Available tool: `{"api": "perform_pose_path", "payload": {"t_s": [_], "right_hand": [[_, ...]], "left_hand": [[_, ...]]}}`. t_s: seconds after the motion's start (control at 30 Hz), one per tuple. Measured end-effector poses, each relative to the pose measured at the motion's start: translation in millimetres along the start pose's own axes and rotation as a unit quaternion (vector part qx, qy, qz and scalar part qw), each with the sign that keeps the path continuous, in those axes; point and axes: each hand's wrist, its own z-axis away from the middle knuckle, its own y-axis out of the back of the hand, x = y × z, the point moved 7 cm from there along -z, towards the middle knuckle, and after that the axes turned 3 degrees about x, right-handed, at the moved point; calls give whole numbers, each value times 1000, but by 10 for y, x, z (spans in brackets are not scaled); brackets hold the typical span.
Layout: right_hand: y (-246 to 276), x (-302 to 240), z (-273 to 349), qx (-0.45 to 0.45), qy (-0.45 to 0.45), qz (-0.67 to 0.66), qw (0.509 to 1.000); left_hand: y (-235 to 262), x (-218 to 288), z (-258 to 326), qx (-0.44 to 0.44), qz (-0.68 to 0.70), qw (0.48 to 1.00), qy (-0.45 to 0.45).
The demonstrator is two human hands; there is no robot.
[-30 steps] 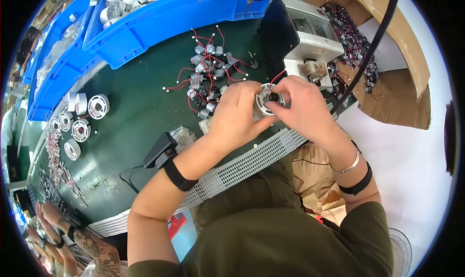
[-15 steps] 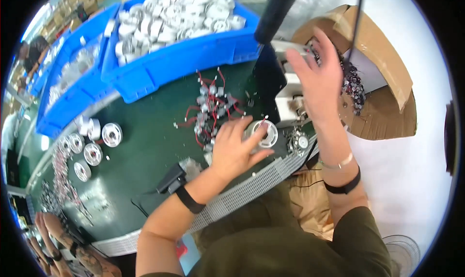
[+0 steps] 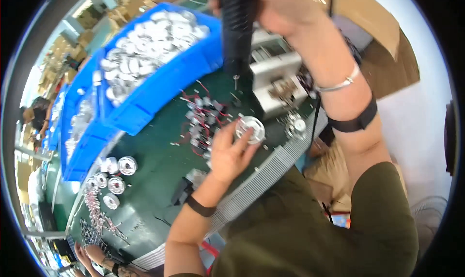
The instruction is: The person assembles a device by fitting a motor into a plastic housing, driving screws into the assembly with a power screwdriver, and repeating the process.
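Note:
My left hand (image 3: 228, 153) holds a white round plastic housing (image 3: 255, 125) against the green bench, its fingers at the near left rim and inside. Gripped at the top of the view by my right hand (image 3: 286, 8) is a black electric screwdriver (image 3: 237, 32), upright, its thin metal bit pointing down. The bit hangs above and beyond the housing, apart from it. Part of the right hand is blurred and cut off by the upper edge. Left of the housing lies a heap of small motors (image 3: 203, 122) with red and black wires.
Blue bins (image 3: 160, 100) full of white parts stand behind. A metal fixture (image 3: 271, 83) and loose round metal parts (image 3: 296, 126) sit at right, beside an open cardboard box (image 3: 382, 39). More white housings (image 3: 116, 185) and wire bundles lie left. A co-worker's hands (image 3: 94, 253) show lower left.
My right hand, empty and open before, has moved up and left and taken hold of the screwdriver. My left hand stays at the housing. The whole view has shifted and turned.

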Motion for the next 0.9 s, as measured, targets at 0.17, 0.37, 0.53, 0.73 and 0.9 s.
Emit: {"api": "perform_pose_path", "payload": {"t_s": [0.17,0.37,0.53,0.73,0.9], "right_hand": [[639,-79,934,228,43,149,961],[1022,124,1150,186,136,-31,973],[930,113,1184,270,112,104,951],[981,202,1157,259,119,134,949],[969,244,1131,250,121,133,951]], "left_hand": [[11,-84,3,-11,5,1000,9],[-43,-104,66,-21,-2,1000,17],[-19,-109,103,-30,6,999,33],[-26,-116,82,-33,13,999,38],[-19,-131,68,-31,21,999,35]]}}
